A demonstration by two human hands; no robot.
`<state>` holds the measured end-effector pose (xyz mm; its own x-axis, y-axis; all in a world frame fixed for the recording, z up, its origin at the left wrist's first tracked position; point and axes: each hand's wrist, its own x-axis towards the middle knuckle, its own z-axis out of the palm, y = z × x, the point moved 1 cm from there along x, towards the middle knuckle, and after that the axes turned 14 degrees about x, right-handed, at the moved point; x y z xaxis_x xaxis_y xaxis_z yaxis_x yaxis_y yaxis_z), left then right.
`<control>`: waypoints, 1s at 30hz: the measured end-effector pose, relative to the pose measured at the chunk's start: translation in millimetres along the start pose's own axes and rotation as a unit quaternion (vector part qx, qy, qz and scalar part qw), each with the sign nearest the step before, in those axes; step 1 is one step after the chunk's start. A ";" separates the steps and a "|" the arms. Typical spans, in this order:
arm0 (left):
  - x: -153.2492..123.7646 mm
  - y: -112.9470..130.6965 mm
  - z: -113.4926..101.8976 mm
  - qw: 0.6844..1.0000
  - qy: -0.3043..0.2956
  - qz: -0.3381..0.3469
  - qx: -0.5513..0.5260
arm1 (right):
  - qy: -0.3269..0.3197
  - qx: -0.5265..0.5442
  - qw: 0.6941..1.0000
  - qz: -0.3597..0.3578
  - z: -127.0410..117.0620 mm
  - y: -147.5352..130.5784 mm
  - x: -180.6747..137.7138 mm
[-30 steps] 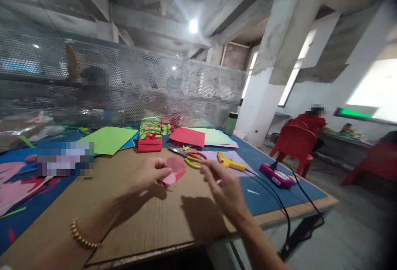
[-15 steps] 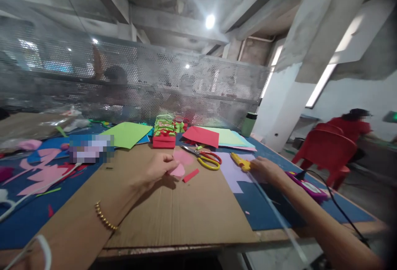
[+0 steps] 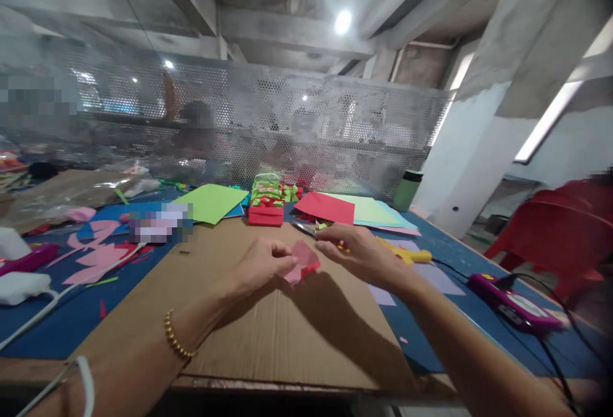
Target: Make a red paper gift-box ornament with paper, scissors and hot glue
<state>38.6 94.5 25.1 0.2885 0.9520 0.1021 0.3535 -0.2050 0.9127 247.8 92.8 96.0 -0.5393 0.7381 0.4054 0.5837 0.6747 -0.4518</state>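
Observation:
My left hand point(image 3: 265, 260) pinches a small pink paper cutout point(image 3: 291, 274) between thumb and fingers, just above the cardboard. Close beside it lie another pink paper piece point(image 3: 305, 253) and a red paper strip point(image 3: 310, 269), partly overlapped in view. To the right, my right hand point(image 3: 357, 252) is held over the scissors, fingers apart and pointing at the pink paper, with nothing seen in them. It hides most of the scissors; part of the blades point(image 3: 304, 228) shows. A yellow glue gun point(image 3: 409, 255) lies behind my right wrist on lilac paper point(image 3: 438, 278).
Brown cardboard point(image 3: 249, 340) covers the table's middle. Red box-shaped paper pieces point(image 3: 265, 215), a green sheet point(image 3: 213, 203), a red sheet point(image 3: 330, 206) and a green bottle point(image 3: 407, 191) stand or lie behind. Pink scraps point(image 3: 98, 260) are left; a purple corded device point(image 3: 512, 302) is right.
My right hand has let go of the glue gun and moved left, over the scissors. My left hand still holds the pink cutout. The view has turned slightly left.

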 end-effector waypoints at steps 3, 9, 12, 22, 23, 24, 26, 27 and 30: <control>-0.4 1.1 -5.3 0.998 0.021 0.025 0.050 | -0.008 0.127 0.992 -0.014 26.7 -3.2 20.4; 2.7 1.8 -14.2 0.993 0.052 0.056 0.088 | 0.014 0.188 0.982 -0.009 42.1 25.4 22.8; 0.4 5.1 -15.8 0.991 0.096 0.055 0.075 | 0.026 0.207 0.978 -0.002 41.2 30.5 15.8; -12.0 7.9 4.4 0.995 0.029 0.044 0.088 | 0.057 0.223 0.973 -0.004 38.5 19.3 8.5; -12.2 7.4 4.8 0.995 0.025 0.045 0.087 | 0.060 0.224 0.973 -0.004 39.1 18.9 8.7; -12.6 7.1 5.1 0.996 0.018 0.037 0.078 | 0.062 0.227 0.972 -0.003 39.7 18.8 8.9; -14.1 6.8 5.5 0.999 0.008 0.012 0.050 | 0.064 0.235 0.970 -0.001 40.9 19.1 9.3; -15.2 7.1 5.6 0.999 0.009 0.003 0.037 | 0.062 0.241 0.968 0.001 41.4 19.4 9.5; -18.1 9.2 5.8 1.000 -0.006 0.002 -0.007 | 0.050 0.265 0.963 0.010 42.4 20.4 9.7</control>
<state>41.8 74.0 29.4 0.3007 0.9484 0.1008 0.3398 -0.2053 0.9178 228.8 113.4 57.1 -0.4542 0.7654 0.4559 0.1862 0.5820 -0.7916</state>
